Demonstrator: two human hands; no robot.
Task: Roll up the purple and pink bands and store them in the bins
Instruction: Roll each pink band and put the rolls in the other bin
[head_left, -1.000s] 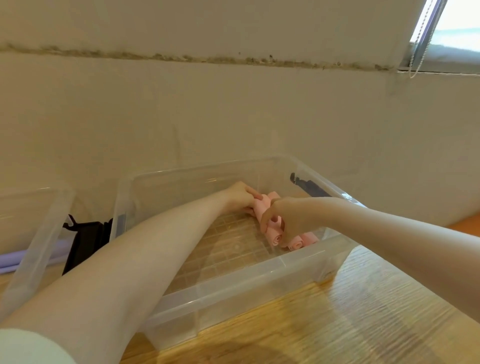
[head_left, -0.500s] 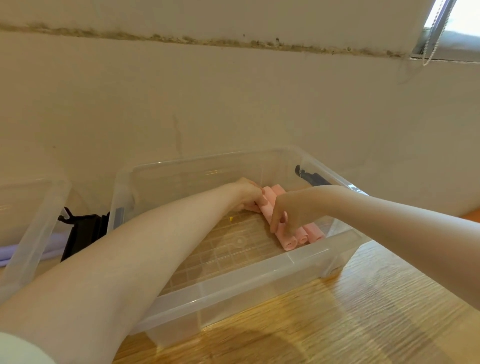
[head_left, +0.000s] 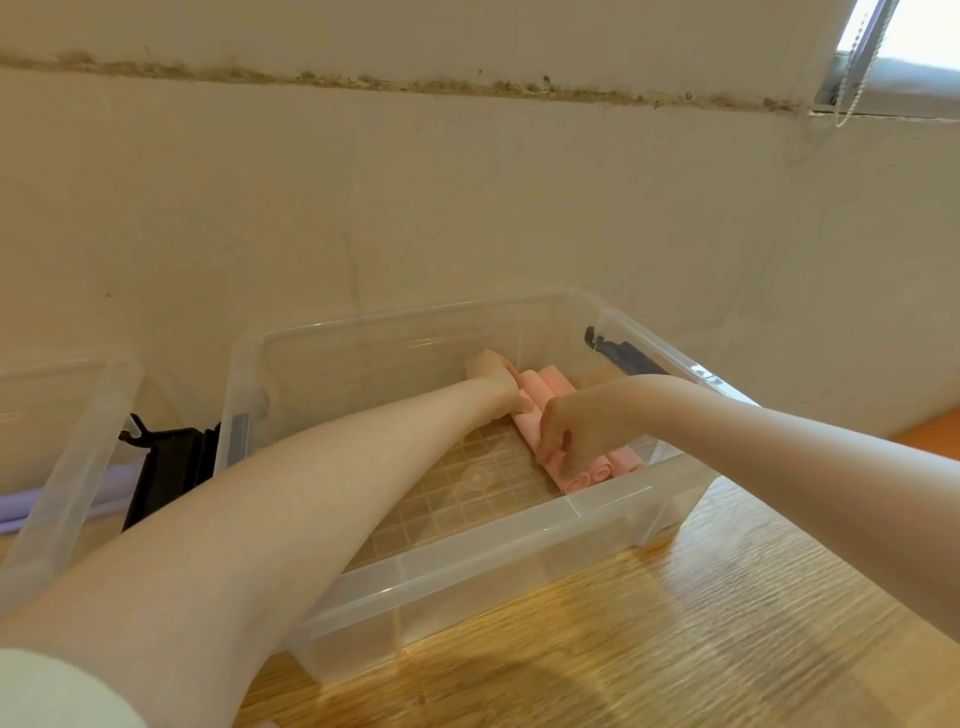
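Holding position inside the clear bin (head_left: 467, 545): both hands, reaching over its near rim.

Item: rolled pink bands (head_left: 582, 475), three rolls showing their spiral ends, lying side by side and touching on the gridded bin floor, against the bin's right side. Long axes parallel, running from the near right toward the far left; the open coil ends face the near wall.

Left hand (head_left: 493, 379): at the far ends of the rolls, fingers curled against them; whether it grips a roll or only presses on it cannot be told.

Right hand (head_left: 566, 436): over the middle of the rolls, fingertips (head_left: 545, 454) bent down onto the leftmost roll, seemingly pinching or nudging it; the exact hold is partly hidden.

Handling, as judged: light, soft, springy material, not fragile; a roll is likely to loosen or uncoil if released carelessly. Best held across the middle of the roll, pressing the loose tail down, or squeezed from both ends to keep the rolls packed together.

Second bin (head_left: 67, 441): clear, to the left on the table (head_left: 675, 623), with purple bands (head_left: 111, 491) seen through its wall; whether they are rolled is not clear. Black latch parts (head_left: 166, 467) sit between the two bins.
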